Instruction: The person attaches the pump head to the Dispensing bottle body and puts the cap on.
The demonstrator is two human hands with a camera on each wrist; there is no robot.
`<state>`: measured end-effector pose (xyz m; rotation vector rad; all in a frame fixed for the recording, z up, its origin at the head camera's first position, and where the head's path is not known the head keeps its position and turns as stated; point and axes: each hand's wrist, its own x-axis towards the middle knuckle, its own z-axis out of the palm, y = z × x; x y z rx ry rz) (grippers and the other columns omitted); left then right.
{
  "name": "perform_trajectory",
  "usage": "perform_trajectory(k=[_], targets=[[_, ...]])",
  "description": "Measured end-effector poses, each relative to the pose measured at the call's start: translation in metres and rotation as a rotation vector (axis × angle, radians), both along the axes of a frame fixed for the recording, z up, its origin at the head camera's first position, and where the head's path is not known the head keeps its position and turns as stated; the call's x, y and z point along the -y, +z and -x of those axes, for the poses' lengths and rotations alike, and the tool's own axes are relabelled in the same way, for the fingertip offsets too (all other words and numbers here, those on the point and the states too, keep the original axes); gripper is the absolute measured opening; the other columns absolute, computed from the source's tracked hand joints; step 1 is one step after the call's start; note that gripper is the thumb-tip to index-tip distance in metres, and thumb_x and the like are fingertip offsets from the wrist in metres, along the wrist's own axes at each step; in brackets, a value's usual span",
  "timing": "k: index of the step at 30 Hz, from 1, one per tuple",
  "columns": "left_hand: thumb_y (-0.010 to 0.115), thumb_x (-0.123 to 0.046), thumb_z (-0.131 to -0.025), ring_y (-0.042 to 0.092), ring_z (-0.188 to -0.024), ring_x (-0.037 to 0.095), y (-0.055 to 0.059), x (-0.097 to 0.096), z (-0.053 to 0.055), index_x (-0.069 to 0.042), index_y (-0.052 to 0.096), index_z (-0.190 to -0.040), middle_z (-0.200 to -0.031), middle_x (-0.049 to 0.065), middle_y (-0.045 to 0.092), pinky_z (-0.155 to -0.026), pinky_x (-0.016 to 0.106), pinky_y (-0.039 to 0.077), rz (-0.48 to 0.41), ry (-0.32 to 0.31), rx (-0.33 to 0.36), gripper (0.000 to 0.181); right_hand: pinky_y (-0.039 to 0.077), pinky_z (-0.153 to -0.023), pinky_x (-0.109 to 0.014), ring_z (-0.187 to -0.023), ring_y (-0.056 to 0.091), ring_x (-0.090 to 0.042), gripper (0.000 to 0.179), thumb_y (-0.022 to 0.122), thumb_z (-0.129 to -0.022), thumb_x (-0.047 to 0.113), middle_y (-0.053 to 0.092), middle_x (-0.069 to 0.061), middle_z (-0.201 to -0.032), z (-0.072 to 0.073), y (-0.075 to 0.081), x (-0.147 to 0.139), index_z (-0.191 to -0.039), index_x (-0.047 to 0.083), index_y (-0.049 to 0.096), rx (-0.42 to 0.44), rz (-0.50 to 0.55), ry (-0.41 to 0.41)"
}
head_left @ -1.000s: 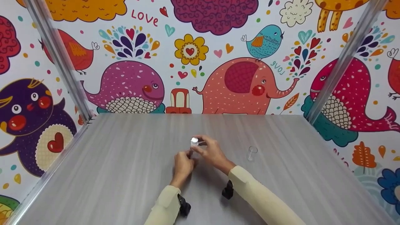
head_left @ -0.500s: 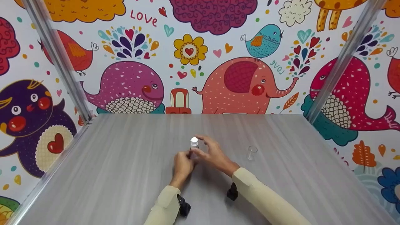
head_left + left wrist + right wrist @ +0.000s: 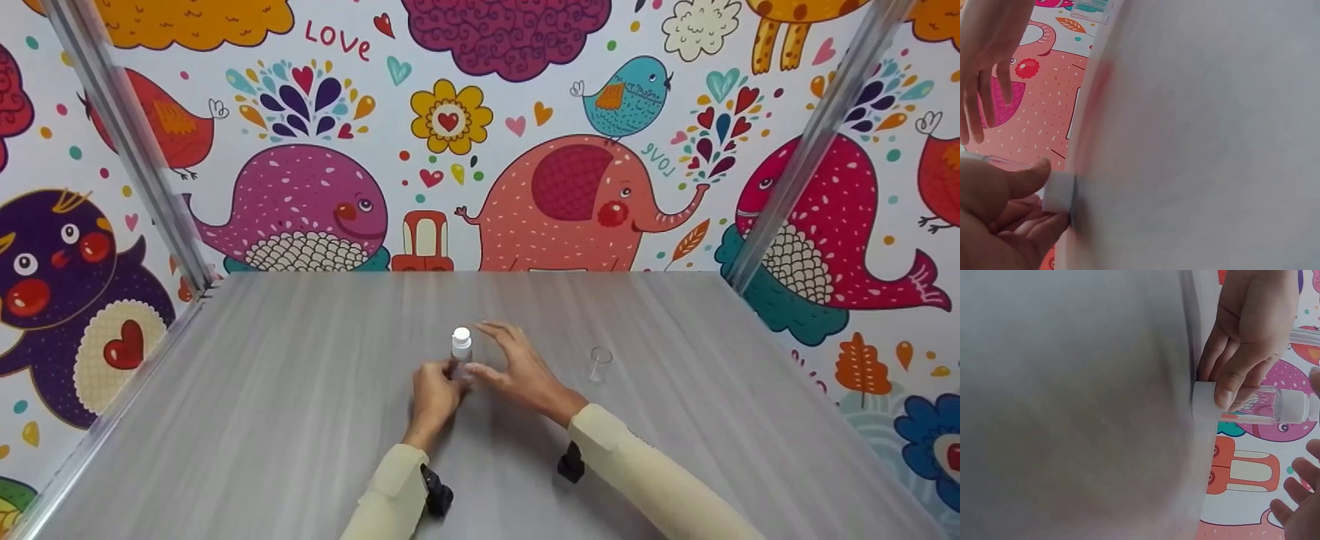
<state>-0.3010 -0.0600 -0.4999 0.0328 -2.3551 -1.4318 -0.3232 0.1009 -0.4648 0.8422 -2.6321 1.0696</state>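
Observation:
A small clear bottle (image 3: 461, 346) with a white top stands upright on the table in the head view. My left hand (image 3: 435, 397) grips it low down, thumb and fingers on either side. In the right wrist view, the bottle's white base (image 3: 1205, 400) sits at the tabletop, and the left thumb (image 3: 1224, 395) presses against it. The same white base (image 3: 1059, 192) shows between the fingers in the left wrist view. Just right of the bottle, my right hand (image 3: 529, 382) is apart from it, fingers spread and holding nothing.
A clear open-ended cap or small cup (image 3: 600, 364) stands on the grey table (image 3: 300, 390) to the right of the right hand. Behind the table rises a wall (image 3: 442, 180) with cartoon animals, with metal posts (image 3: 795, 157) at the corners.
My right hand has drawn back to the right from the bottle's top, and its fingers have spread. The left hand keeps holding the bottle in place. The head view has shifted slightly.

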Motion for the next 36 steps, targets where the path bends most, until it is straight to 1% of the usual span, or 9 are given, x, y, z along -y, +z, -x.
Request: perform_trajectory(k=[3, 8, 10, 14, 20, 25, 29, 33, 36], targets=[[0.078, 0.003, -0.077, 0.042, -0.057, 0.012, 0.001, 0.000, 0.000, 0.003, 0.067, -0.070, -0.062, 0.003, 0.053, -0.053, 0.026, 0.034, 0.007, 0.005, 0.008, 0.013, 0.039, -0.112, -0.054, -0.141, 0.042, -0.028, 0.070, 0.069, -0.091, 0.049, 0.047, -0.006, -0.151, -0.001, -0.001, -0.004, -0.149, 0.017, 0.046, -0.028, -0.050, -0.015], [0.080, -0.003, -0.079, 0.050, -0.059, 0.012, 0.002, 0.000, -0.001, 0.003, 0.072, -0.080, -0.070, 0.008, 0.068, -0.055, 0.026, 0.041, 0.028, 0.014, 0.046, 0.009, 0.039, -0.111, -0.055, -0.139, 0.045, -0.030, 0.068, 0.069, -0.090, 0.049, 0.049, -0.008, -0.149, -0.004, -0.002, -0.011, -0.147, 0.016, 0.048, -0.079, -0.093, -0.030], [0.080, -0.005, -0.080, 0.053, -0.061, 0.012, 0.003, -0.001, -0.001, 0.003, 0.074, -0.085, -0.073, 0.010, 0.071, -0.057, 0.026, 0.043, 0.025, 0.014, 0.071, 0.011, 0.039, -0.111, -0.055, -0.138, 0.045, -0.030, 0.068, 0.070, -0.090, 0.048, 0.049, -0.008, -0.149, -0.005, -0.003, -0.014, -0.146, 0.016, 0.049, -0.085, -0.103, -0.040], [0.079, -0.005, -0.081, 0.052, -0.062, 0.013, 0.003, -0.001, -0.001, 0.004, 0.074, -0.087, -0.075, 0.010, 0.070, -0.057, 0.027, 0.041, 0.013, 0.009, 0.096, 0.012, 0.039, -0.112, -0.054, -0.139, 0.044, -0.029, 0.068, 0.070, -0.090, 0.048, 0.047, -0.007, -0.151, -0.005, -0.002, -0.020, -0.147, 0.018, 0.048, -0.072, -0.121, -0.062], [0.079, -0.005, -0.081, 0.051, -0.063, 0.013, 0.003, -0.002, 0.000, 0.003, 0.074, -0.087, -0.075, 0.008, 0.068, -0.057, 0.027, 0.039, 0.001, 0.014, 0.111, 0.011, 0.037, -0.113, -0.057, -0.140, 0.043, -0.029, 0.068, 0.072, -0.088, 0.048, 0.047, -0.006, -0.152, -0.003, -0.002, -0.029, -0.146, 0.019, 0.050, -0.045, -0.110, -0.084], [0.080, -0.004, -0.079, 0.049, -0.064, 0.013, 0.003, -0.003, 0.000, 0.003, 0.074, -0.085, -0.075, 0.008, 0.068, -0.058, 0.028, 0.040, 0.007, 0.020, 0.105, 0.011, 0.035, -0.113, -0.057, -0.140, 0.044, -0.029, 0.070, 0.077, -0.085, 0.045, 0.049, -0.007, -0.150, 0.000, -0.004, -0.036, -0.145, 0.018, 0.052, -0.043, -0.085, -0.086], [0.081, -0.003, -0.078, 0.051, -0.066, 0.014, 0.002, -0.002, 0.000, 0.004, 0.074, -0.085, -0.077, 0.010, 0.070, -0.061, 0.030, 0.043, 0.012, 0.027, 0.105, 0.012, 0.034, -0.112, -0.059, -0.139, 0.045, -0.031, 0.069, 0.078, -0.084, 0.044, 0.051, -0.010, -0.148, 0.001, -0.006, -0.041, -0.143, 0.017, 0.054, -0.062, -0.078, -0.078], [0.081, -0.004, -0.078, 0.053, -0.068, 0.014, 0.002, -0.002, 0.000, 0.005, 0.074, -0.088, -0.080, 0.012, 0.072, -0.063, 0.031, 0.046, 0.008, 0.026, 0.109, 0.015, 0.032, -0.113, -0.059, -0.138, 0.046, -0.032, 0.068, 0.080, -0.083, 0.042, 0.052, -0.010, -0.147, 0.002, -0.006, -0.046, -0.141, 0.017, 0.056, -0.075, -0.060, -0.091], [0.082, -0.003, -0.076, 0.054, -0.067, 0.015, 0.002, -0.002, 0.000, 0.005, 0.074, -0.085, -0.078, 0.013, 0.072, -0.062, 0.032, 0.046, 0.007, 0.026, 0.089, 0.014, 0.033, -0.112, -0.059, -0.136, 0.047, -0.032, 0.067, 0.083, -0.080, 0.039, 0.055, -0.009, -0.145, 0.002, -0.006, -0.049, -0.138, 0.016, 0.058, -0.102, -0.050, -0.107]])
